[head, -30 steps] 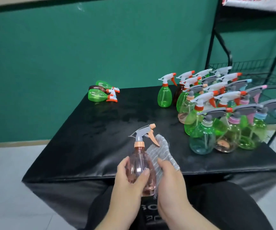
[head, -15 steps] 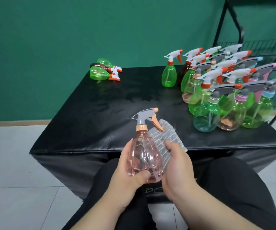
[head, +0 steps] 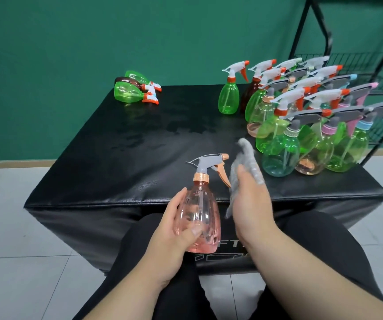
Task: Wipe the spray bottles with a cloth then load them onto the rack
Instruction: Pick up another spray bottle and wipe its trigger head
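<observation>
Pink bottle (head: 199, 211) upright over lap, just short of counter (head: 116, 169), gripped round belly by left hand (head: 172, 232) for steadying; grey cloth (head: 248, 153) pinned by right hand (head: 252, 204), beside trigger, apparently poised to wipe; rack (head: 301, 27) far right.

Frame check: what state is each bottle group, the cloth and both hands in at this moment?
pink bottle: upright, gripped by left hand.
cloth: held up in right hand, beside the pink bottle.
three bottles: lying on their sides, far left.
bottle cluster: standing upright, right side.
</observation>
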